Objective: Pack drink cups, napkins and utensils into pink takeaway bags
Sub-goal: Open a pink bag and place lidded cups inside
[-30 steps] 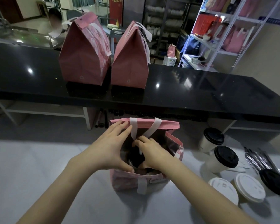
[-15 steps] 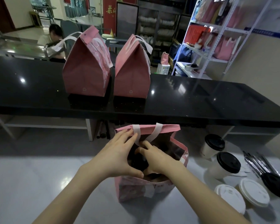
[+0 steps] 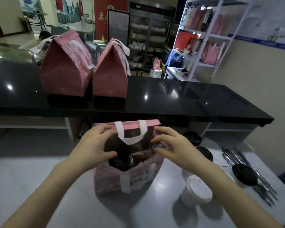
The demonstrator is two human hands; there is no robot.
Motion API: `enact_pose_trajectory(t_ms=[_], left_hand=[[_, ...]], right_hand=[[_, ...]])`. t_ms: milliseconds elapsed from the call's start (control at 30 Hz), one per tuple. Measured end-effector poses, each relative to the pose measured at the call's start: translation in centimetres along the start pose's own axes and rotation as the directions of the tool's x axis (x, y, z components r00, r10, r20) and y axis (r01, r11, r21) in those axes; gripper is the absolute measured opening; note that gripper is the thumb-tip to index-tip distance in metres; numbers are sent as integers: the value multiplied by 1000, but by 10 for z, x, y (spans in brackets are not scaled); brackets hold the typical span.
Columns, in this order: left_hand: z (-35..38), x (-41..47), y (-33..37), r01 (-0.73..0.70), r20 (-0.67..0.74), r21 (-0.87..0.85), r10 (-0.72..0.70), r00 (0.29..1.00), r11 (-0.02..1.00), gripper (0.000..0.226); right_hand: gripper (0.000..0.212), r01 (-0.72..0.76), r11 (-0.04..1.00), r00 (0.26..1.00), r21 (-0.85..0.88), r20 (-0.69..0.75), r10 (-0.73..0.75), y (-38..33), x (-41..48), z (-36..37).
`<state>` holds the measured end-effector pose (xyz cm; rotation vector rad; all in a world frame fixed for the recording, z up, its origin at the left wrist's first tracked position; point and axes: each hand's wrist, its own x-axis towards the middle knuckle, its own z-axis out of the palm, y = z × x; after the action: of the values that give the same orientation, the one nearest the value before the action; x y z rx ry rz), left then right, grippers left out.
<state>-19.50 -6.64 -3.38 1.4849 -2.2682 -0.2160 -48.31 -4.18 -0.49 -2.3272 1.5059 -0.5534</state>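
An open pink takeaway bag (image 3: 138,180) with white handles stands on the grey table in front of me. Inside it, a cup with a black lid (image 3: 121,162) shows at the left. My left hand (image 3: 94,145) holds the bag's left rim, thumb inside and fingers over the top edge. My right hand (image 3: 173,145) holds the right rim the same way, thumb and fingers on either side of the fabric. A white-lidded cup (image 3: 196,190) stands just right of the bag. Two black-lidded cups (image 3: 192,137) stand behind my right hand.
Two closed pink bags (image 3: 65,66) stand on the black counter (image 3: 171,99) beyond the table. At the right lie a loose black lid (image 3: 244,176) and several dark wrapped utensils (image 3: 232,156). A white shelf rack (image 3: 209,38) with more bags stands at the back right.
My right hand has come out of the bag and moved to its right rim. My left hand stays on the left rim. The bag's mouth is spread wider.
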Motion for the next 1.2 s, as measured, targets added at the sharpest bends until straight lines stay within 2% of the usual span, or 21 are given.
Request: enact_pose_trajectory(t_ms=[100,167,233,300,400,600,833,933,1067,1200], left_hand=[[-7,3,8,32,-39,-26,-33,999,999,72],[-11,7,11,46,-60,6,-45,997,999,74],[-10,10,24,54,-18,62,-53,998,997,82],[-4,11,36,68,75,108,-77,994,992,87],[8,8,51,80,156,207,-114,981,975,85],[24,-12,65,66,193,314,-132,972,947,96],[30,-16,75,13,250,412,-126,960,911,120],[35,-14,75,-51,261,497,-93,961,866,127],[43,-16,72,-62,237,551,-84,968,832,132],[47,-20,76,-53,222,583,-96,970,811,135]], right_hand=[[23,-112,994,994,-12,-12,112,43,-46,-18],[36,-203,969,970,-141,103,219,72,-70,-18],[57,-257,938,920,-233,238,312,98,-97,-12],[77,-233,927,896,-293,306,322,118,-116,-1],[94,-176,933,910,-313,310,276,133,-129,13],[94,-100,940,946,-327,262,192,139,-133,25],[80,-118,963,943,-243,277,185,130,-126,21],[82,-85,967,969,-241,206,137,114,-114,-11],[83,-2,972,996,-233,81,21,73,-88,-75],[83,100,988,995,-114,-17,-102,14,-62,-120]])
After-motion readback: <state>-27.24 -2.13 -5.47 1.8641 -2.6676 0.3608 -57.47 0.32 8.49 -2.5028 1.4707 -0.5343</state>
